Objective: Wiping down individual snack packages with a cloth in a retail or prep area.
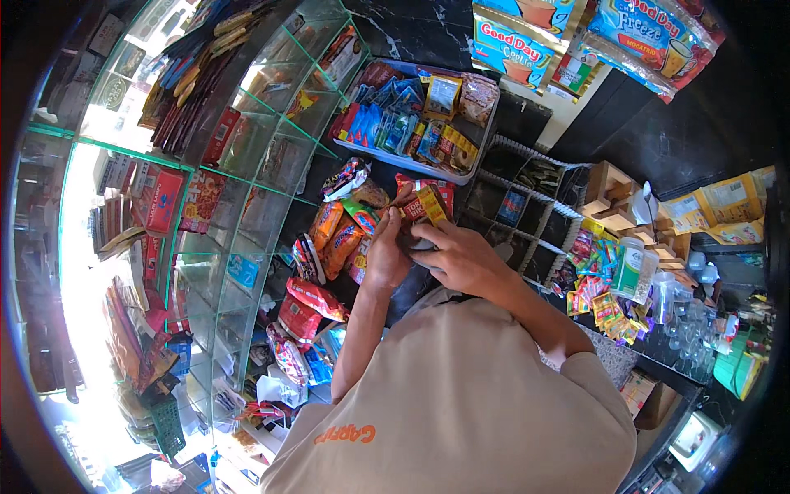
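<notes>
Both my hands are close together over the dark counter. My left hand (387, 253) is closed, its fingertips pinched at the left edge of a small red-and-yellow sachet (431, 204). On the sachet's near side my right hand (457, 253) is closed too, fingers curled at its lower edge. The palms and most of the thumbs are hidden. Behind the sachet lies a larger red packet (444, 188), partly covered. Orange snack bags (339, 247) lie beside my left hand, with a green-topped packet (360, 216) among them.
A pale plastic tray (403, 155) of sachets stands at the back. To the right is a divided woven basket (539, 235) holding a blue packet (511, 206). Glass shelves (247, 165) stand along the left. Hanging sachets (514, 53) are overhead, and jars (629, 267) stand far right.
</notes>
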`<action>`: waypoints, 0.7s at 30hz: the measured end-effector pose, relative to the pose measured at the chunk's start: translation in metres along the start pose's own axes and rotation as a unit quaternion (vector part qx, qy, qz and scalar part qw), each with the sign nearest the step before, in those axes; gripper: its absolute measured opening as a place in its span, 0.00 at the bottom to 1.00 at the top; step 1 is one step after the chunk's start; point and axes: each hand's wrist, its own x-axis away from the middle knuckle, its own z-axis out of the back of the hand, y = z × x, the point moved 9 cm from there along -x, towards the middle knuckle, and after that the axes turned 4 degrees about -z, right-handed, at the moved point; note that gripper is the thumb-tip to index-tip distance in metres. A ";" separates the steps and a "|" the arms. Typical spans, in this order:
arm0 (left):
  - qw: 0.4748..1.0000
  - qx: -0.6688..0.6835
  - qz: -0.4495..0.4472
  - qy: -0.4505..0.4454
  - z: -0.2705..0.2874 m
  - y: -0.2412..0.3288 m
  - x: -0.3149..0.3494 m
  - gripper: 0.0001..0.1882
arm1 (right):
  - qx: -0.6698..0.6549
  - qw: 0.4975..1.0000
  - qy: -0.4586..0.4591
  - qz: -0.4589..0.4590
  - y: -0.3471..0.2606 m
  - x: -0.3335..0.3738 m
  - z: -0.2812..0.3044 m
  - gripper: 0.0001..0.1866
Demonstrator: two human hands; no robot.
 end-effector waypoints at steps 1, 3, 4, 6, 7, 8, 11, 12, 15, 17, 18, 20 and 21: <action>1.000 0.000 -0.006 -0.004 0.001 -0.001 0.000 0.29 | -0.011 1.000 -0.019 -0.001 0.002 0.003 -0.001 0.19; 1.000 0.003 -0.003 -0.001 0.002 -0.005 0.002 0.29 | -0.060 0.997 -0.042 -0.007 0.009 0.009 0.005 0.18; 1.000 0.005 -0.001 0.002 0.002 -0.006 0.002 0.29 | -0.108 0.992 -0.063 -0.013 0.014 0.011 0.007 0.17; 1.000 0.026 0.007 0.001 -0.004 -0.008 0.004 0.28 | -0.140 0.987 -0.075 -0.032 0.028 0.014 0.019 0.18; 0.999 0.047 0.015 -0.002 -0.008 -0.008 0.005 0.27 | -0.170 0.980 -0.086 -0.052 0.034 0.014 0.022 0.20; 0.999 0.046 0.016 -0.001 -0.008 -0.007 0.007 0.27 | -0.171 0.980 -0.085 -0.052 0.036 0.010 0.024 0.20; 0.998 0.059 0.033 -0.019 -0.014 -0.013 0.010 0.27 | -0.100 0.989 0.042 -0.096 0.046 0.002 0.048 0.26; 0.997 0.058 0.039 -0.019 -0.013 -0.015 0.009 0.27 | -0.099 0.989 0.043 -0.097 0.045 -0.001 0.045 0.26; 0.998 0.044 0.032 -0.014 -0.011 -0.017 0.006 0.28 | -0.067 0.994 0.024 -0.088 0.039 -0.009 0.026 0.23; 0.999 0.033 0.020 -0.008 -0.010 -0.013 0.004 0.28 | -0.053 0.997 0.019 -0.061 0.029 -0.008 0.014 0.23; 0.999 0.033 0.017 0.006 -0.008 -0.008 0.003 0.28 | -0.040 0.999 0.012 -0.033 0.021 -0.007 0.008 0.22; 0.999 0.034 0.014 0.021 -0.003 -0.002 0.000 0.29 | -0.044 0.999 0.012 -0.023 0.012 0.000 0.004 0.23; 1.000 0.022 -0.004 0.016 -0.003 0.004 -0.002 0.29 | -0.052 0.998 -0.024 -0.016 0.007 0.002 -0.001 0.23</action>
